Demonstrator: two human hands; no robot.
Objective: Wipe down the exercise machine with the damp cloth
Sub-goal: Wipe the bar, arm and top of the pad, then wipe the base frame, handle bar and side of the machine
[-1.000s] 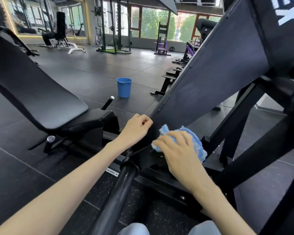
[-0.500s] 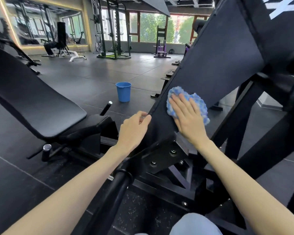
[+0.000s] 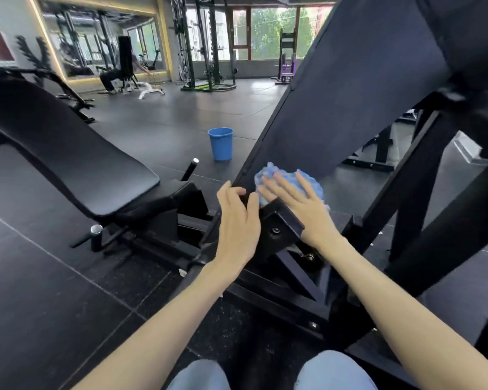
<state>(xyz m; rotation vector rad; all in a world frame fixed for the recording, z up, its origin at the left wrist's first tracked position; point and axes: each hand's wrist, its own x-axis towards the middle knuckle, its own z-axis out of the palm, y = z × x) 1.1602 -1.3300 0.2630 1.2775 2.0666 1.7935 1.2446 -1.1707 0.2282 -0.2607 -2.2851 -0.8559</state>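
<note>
Two bare hands work at the foot of a large black exercise machine (image 3: 358, 88), whose broad slanted plate rises up and to the right and fills much of the view. To its left lies a padded black bench (image 3: 76, 161), reclined, well apart from the wiping. A blue bucket (image 3: 221, 143) stands on the dark rubber floor (image 3: 54, 291) beyond the plate, probably kept near for wetting the cloth. A bolted black bracket (image 3: 279, 226) sits at the base of the plate, between the two wrists. The left hand (image 3: 238, 223) rests against the plate's left edge, fingers bent over it and grasping nothing loose, seemingly to steady the body. The right hand (image 3: 299, 204) lies flat, fingers straight and spread, pressing the damp cloth (image 3: 276, 175) against the lower plate just above the bracket; the spread palm keeps the cloth broad against the surface. The blue cloth is bunched and shows beyond the fingertips. Much of the plate above looks still to be wiped
</note>
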